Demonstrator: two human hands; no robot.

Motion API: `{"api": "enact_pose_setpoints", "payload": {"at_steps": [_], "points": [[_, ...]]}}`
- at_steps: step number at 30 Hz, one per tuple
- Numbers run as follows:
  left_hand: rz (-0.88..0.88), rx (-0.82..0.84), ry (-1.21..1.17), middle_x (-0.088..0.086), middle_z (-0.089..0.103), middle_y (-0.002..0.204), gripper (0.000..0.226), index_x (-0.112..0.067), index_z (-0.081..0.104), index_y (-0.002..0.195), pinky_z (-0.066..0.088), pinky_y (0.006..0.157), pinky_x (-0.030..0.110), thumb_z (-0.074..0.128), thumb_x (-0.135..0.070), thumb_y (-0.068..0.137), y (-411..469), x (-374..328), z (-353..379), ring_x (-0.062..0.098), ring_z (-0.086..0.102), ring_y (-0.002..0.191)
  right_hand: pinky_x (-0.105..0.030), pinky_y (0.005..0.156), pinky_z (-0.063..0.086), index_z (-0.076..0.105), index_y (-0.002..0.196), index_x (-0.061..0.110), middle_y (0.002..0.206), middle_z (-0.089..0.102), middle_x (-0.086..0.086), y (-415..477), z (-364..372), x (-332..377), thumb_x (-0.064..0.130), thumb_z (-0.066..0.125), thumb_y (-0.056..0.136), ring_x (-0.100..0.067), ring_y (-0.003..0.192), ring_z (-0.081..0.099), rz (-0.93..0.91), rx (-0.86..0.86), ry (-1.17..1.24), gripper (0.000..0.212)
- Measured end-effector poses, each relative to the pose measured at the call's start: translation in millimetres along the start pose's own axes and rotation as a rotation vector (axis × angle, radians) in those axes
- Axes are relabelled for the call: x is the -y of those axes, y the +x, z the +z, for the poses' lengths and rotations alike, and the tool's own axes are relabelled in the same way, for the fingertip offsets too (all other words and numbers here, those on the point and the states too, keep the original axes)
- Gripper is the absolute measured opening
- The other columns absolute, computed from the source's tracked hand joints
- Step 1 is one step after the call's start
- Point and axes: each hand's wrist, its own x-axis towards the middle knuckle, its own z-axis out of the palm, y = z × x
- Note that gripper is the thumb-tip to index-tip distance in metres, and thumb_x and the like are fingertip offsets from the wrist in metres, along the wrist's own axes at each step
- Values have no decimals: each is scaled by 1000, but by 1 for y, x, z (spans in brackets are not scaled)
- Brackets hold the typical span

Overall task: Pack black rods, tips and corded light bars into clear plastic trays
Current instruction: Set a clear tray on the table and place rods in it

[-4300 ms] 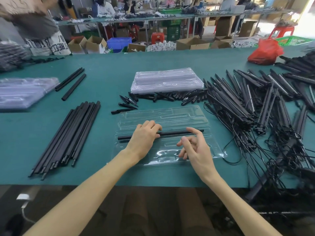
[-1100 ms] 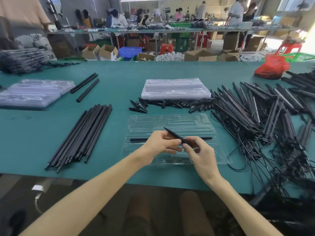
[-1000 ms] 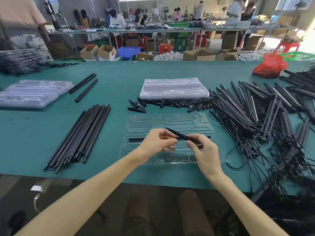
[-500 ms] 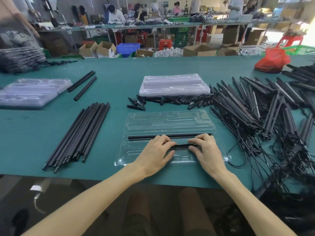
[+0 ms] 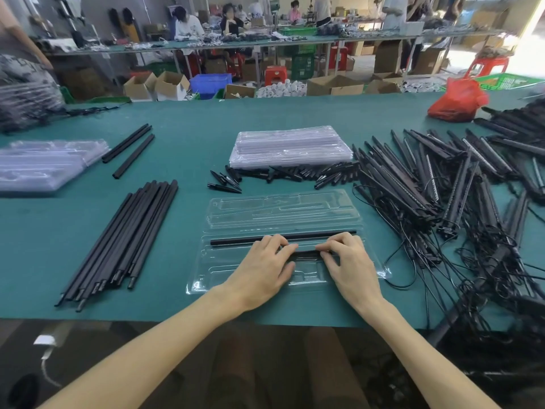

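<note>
- The desk (image 5: 191, 119): green surface carrying all the parts before you.
- The corded light bars (image 5: 442, 187): tangled heap at your right.
- The black rods (image 5: 124, 240): loose bundle at your left.
- The clear tray (image 5: 283, 208): open, directly before you, with one rod (image 5: 236, 240) lying in its long slot.
- Your left grip (image 5: 262, 273) and right grip (image 5: 351, 267): each pinches one end of a black tip (image 5: 308, 253) in the tray, just nearer you than the rod.

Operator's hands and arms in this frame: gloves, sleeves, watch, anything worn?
Nothing worn that shows. The left hand and right hand are bare: no gloves, and no rings or tape visible. The left forearm and right forearm are bare to the frame's bottom edge, with no sleeve cuff, watch, wristband or cable.
</note>
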Motion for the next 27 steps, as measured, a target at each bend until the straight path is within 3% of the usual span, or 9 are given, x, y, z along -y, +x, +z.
{"api": "enact_pose_setpoints", "payload": {"at_steps": [6,10,14,19,27], "points": [[-36,-15,-65,1,56,113,25,-13,64,120,40,99,33,51,-28,105,24,-9,-2,18,49,108,-11,73,33,76,108,24,100,56,14,-1,-1,1,23,64,97,-4,100,45,2,-2,-24,16],[-65,-39,-89,-1,58,105,18,-14,65,108,42,94,32,54,-28,103,39,-13,-3,17,51,101,-3,70,32,74,107,23,102,54,14,-1,-3,3,24,64,97,1,99,39,12,-10,-12,15],[-33,-27,-134,-4,58,105,19,-15,65,109,42,94,29,56,-31,102,50,-21,-2,14,52,102,-10,74,36,71,109,20,104,52,14,0,-4,3,24,63,97,-1,101,40,36,-20,6,15],[-58,-158,-232,3,60,106,15,-7,66,108,44,94,32,54,-14,102,80,-35,-3,18,55,102,-19,83,43,72,109,17,106,54,10,1,-4,1,25,61,98,-6,105,42,62,-5,39,17],[-129,-138,-150,11,57,123,28,-3,60,126,39,101,38,49,-13,102,95,-40,33,29,52,114,-21,93,41,68,108,11,107,53,3,2,-9,3,0,56,93,-10,103,43,118,-100,152,22]]}}
